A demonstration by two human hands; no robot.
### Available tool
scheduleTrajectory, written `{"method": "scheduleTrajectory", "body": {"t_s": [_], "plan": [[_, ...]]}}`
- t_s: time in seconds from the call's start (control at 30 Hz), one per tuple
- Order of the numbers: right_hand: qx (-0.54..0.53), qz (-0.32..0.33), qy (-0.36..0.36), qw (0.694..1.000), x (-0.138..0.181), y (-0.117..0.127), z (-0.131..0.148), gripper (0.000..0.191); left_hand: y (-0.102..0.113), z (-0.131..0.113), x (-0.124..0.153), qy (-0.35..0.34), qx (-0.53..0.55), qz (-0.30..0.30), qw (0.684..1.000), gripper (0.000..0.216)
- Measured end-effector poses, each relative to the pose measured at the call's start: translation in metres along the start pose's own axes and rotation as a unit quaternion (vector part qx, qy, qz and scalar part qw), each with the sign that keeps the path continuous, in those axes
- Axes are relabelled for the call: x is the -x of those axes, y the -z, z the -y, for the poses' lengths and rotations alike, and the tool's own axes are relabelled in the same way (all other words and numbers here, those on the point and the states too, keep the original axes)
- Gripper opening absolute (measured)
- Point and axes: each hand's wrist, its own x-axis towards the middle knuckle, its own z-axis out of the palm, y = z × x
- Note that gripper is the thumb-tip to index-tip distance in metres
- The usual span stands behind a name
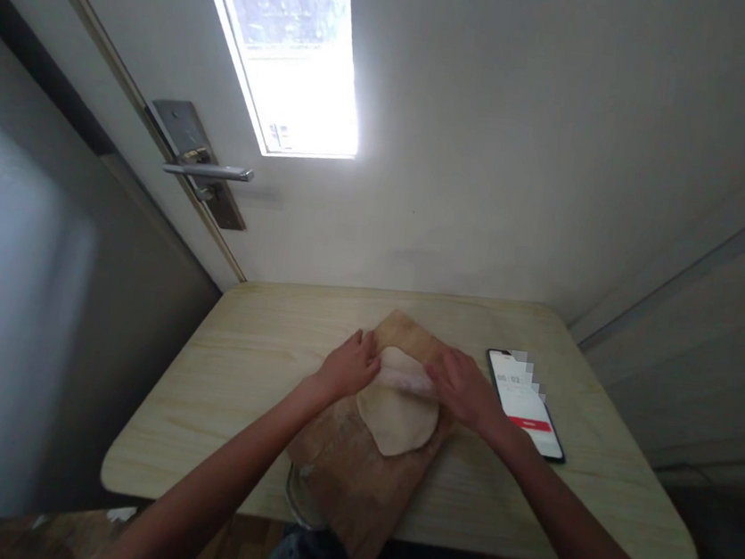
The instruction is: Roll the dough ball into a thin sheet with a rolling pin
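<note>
A flat, roughly round sheet of pale dough (396, 426) lies on a brown board (356, 475). Across its upper part runs a short, light-coloured rolling pin (407, 379), close in colour to the dough. My left hand (353, 367) is closed around the pin's left end. On the opposite end, the fingers of my right hand (461, 384) are wrapped round it too. Both ends of the pin are hidden in my hands. Some white flour-like patches show on the board's left part.
The board sits at a slant on a light wooden table (220, 370), one corner jutting past the front edge. A round rim (294, 502) shows partly beneath it. At right lies a lit phone (525, 409). Behind stands a door with a handle (210, 171).
</note>
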Motion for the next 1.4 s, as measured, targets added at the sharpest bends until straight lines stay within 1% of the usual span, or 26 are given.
{"method": "scheduleTrajectory", "body": {"t_s": [0.07, 0.17, 0.27, 0.33, 0.4, 0.47, 0.5, 0.63, 0.8, 0.93, 1.13, 1.27, 1.4], "plan": [[0.028, 0.012, -0.027, 0.999, -0.004, -0.005, 0.001, 0.046, 0.002, 0.002, -0.004, 0.000, 0.011, 0.023, 1.000, 0.047], [0.087, 0.025, -0.049, 0.995, -0.006, -0.012, 0.002, 0.044, 0.003, 0.006, -0.010, -0.008, 0.024, 0.042, 0.999, 0.055], [0.118, 0.037, -0.082, 0.989, -0.006, -0.013, 0.004, 0.047, 0.002, 0.009, -0.016, 0.004, 0.035, 0.041, 0.999, 0.063], [0.124, 0.040, -0.097, 0.987, -0.008, -0.012, 0.006, 0.050, 0.000, 0.009, -0.018, 0.030, 0.043, 0.033, 0.998, 0.068], [0.124, 0.036, -0.098, 0.987, -0.010, -0.010, 0.006, 0.051, -0.002, 0.007, -0.018, 0.076, 0.040, 0.012, 0.996, 0.061], [0.121, 0.028, -0.095, 0.988, -0.012, -0.009, 0.007, 0.052, -0.005, 0.003, -0.016, 0.123, 0.013, -0.014, 0.992, 0.048], [0.120, 0.024, -0.092, 0.988, -0.012, -0.008, 0.008, 0.052, -0.006, 0.000, -0.014, 0.136, -0.006, -0.025, 0.990, 0.045], [0.125, 0.004, -0.083, 0.989, -0.011, -0.008, 0.010, 0.048, -0.011, -0.009, -0.008, 0.137, -0.067, -0.045, 0.987, 0.045], [0.136, 0.002, -0.077, 0.988, -0.009, -0.007, 0.012, 0.042, -0.012, -0.012, -0.007, 0.142, -0.094, -0.048, 0.984, 0.042], [0.137, 0.006, -0.083, 0.987, -0.013, -0.006, 0.011, 0.039, -0.011, -0.011, -0.009, 0.147, -0.104, -0.051, 0.982, 0.041], [0.148, 0.010, -0.106, 0.983, -0.025, -0.005, 0.008, 0.041, -0.009, -0.009, -0.016, 0.162, -0.100, -0.034, 0.981, 0.042], [0.148, 0.009, -0.116, 0.982, -0.032, -0.003, 0.007, 0.037, -0.006, -0.007, -0.022, 0.165, -0.103, -0.032, 0.980, 0.042], [0.147, 0.020, -0.147, 0.978, -0.041, 0.001, 0.008, 0.030, -0.003, -0.005, -0.031, 0.175, -0.106, -0.020, 0.979, 0.047]]}}
